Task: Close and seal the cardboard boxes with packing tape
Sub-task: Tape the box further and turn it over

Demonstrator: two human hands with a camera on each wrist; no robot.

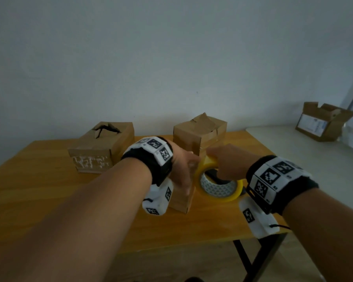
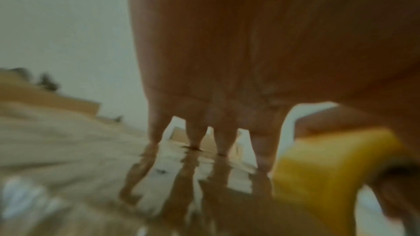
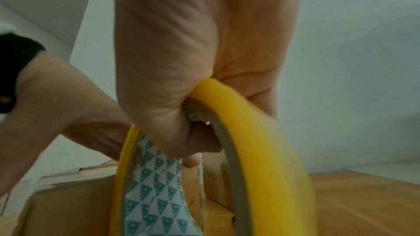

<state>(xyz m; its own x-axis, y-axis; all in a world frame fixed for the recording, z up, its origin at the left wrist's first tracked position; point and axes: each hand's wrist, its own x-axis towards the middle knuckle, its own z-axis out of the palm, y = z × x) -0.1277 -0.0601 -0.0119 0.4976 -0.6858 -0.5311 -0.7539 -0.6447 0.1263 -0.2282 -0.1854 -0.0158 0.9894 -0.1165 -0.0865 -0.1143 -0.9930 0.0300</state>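
Head view: at frame center, the left hand (image 1: 181,165) lies with straight fingers on a small cardboard box (image 1: 180,197) on the wooden table (image 1: 49,190), while the right hand (image 1: 227,162) grips a yellow packing tape roll (image 1: 218,186) just right of it. Two more boxes stand behind: one upper left (image 1: 102,147), one center (image 1: 200,132). An open carton (image 1: 322,122) sits at far right on a white surface.

Left wrist view, blurred: fingers (image 2: 195,132) extended, tips on the glossy taped box top (image 2: 159,177); the tape roll (image 2: 322,177) lower right.

Right wrist view: the hand (image 3: 181,78) curls through the roll (image 3: 261,150), thumb inside its patterned core (image 3: 154,177), above the box (image 3: 68,204).
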